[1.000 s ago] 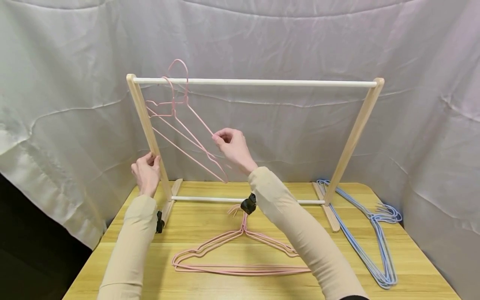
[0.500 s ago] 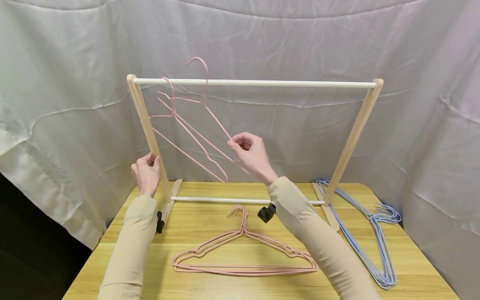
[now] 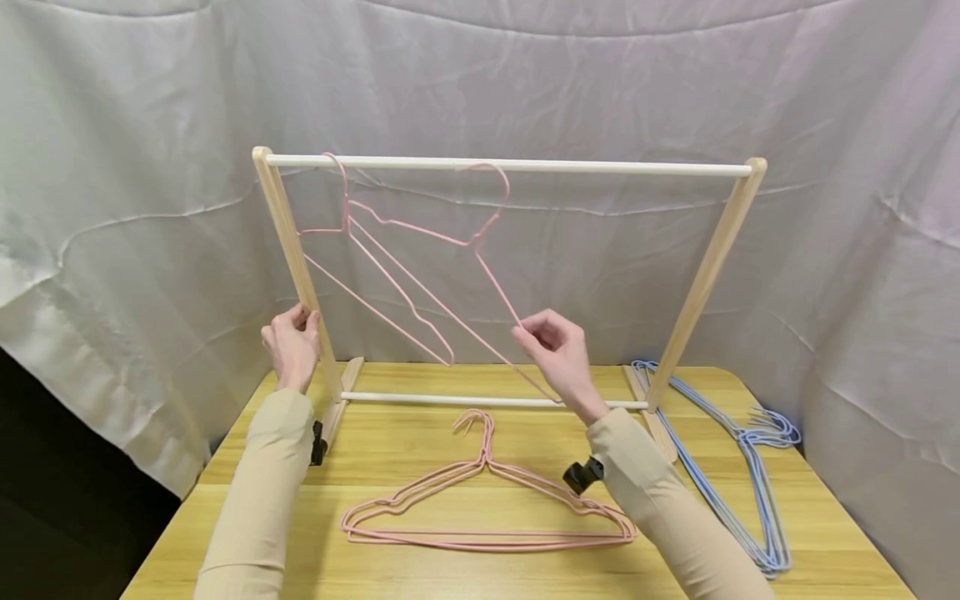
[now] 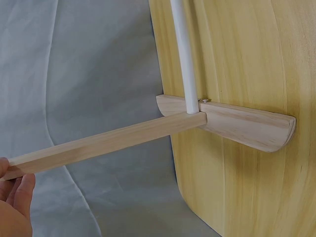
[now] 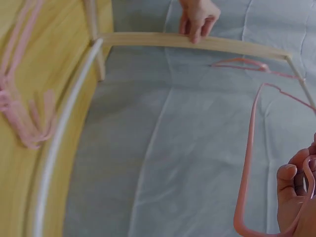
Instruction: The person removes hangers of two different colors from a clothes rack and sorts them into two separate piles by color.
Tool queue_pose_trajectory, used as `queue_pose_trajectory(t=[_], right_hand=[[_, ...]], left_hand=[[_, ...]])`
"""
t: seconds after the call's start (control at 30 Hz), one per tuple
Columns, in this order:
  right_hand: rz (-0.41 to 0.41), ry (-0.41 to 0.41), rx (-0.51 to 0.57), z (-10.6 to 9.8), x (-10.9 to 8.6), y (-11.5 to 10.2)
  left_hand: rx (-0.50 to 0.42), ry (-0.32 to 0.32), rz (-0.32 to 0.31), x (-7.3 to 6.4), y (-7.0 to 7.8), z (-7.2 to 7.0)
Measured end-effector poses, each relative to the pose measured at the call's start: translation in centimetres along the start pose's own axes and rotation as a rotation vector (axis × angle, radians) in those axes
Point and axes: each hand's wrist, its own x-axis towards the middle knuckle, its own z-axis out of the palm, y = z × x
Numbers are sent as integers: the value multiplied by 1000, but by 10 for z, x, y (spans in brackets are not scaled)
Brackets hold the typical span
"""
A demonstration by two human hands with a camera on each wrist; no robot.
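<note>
My right hand [image 3: 562, 358] pinches one arm of a pink wire hanger [image 3: 498, 287], which tilts down to the right. The hanger's hook overlaps the rack's white top bar [image 3: 615, 167] in the head view; I cannot tell whether it rests on it. In the right wrist view, my right hand [image 5: 296, 197] shows at the lower right with the hanger's wire [image 5: 245, 173]. My left hand [image 3: 291, 346] grips the rack's left wooden post [image 3: 287, 229], also seen in the left wrist view. Another pink hanger [image 3: 346, 208] hangs at the bar's left end.
A stack of pink hangers [image 3: 487, 457] lies on the wooden table [image 3: 420, 571] in front of the rack. Several blue hangers [image 3: 757, 467] lie by the rack's right foot. A low white bar [image 3: 420, 399] joins the feet. Grey cloth [image 3: 525, 92] hangs behind.
My right hand has moved right and down with the pink hanger. Its hook has dropped from above the top bar to the bar's level. My left hand stays on the post.
</note>
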Motion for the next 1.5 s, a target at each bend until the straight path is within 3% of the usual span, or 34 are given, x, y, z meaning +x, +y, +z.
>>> queue_pose_trajectory(t=[0.33, 0.77, 1.0, 1.23, 1.4, 1.5], right_hand=[[46, -62, -57, -35, -47, 34], [133, -149, -158, -64, -92, 65], [264, -240, -255, -66, -109, 75], [270, -374, -264, -64, -123, 82], [312, -432, -262, -64, -130, 87], [294, -469, -275, -64, -133, 92]], left_hand=[[19, 7, 13, 2, -1, 0], [12, 8, 22, 1, -1, 0], [19, 20, 24, 2, -3, 1], [18, 18, 25, 2, -2, 0], [11, 23, 22, 2, -2, 0], [14, 22, 20, 2, -2, 0]])
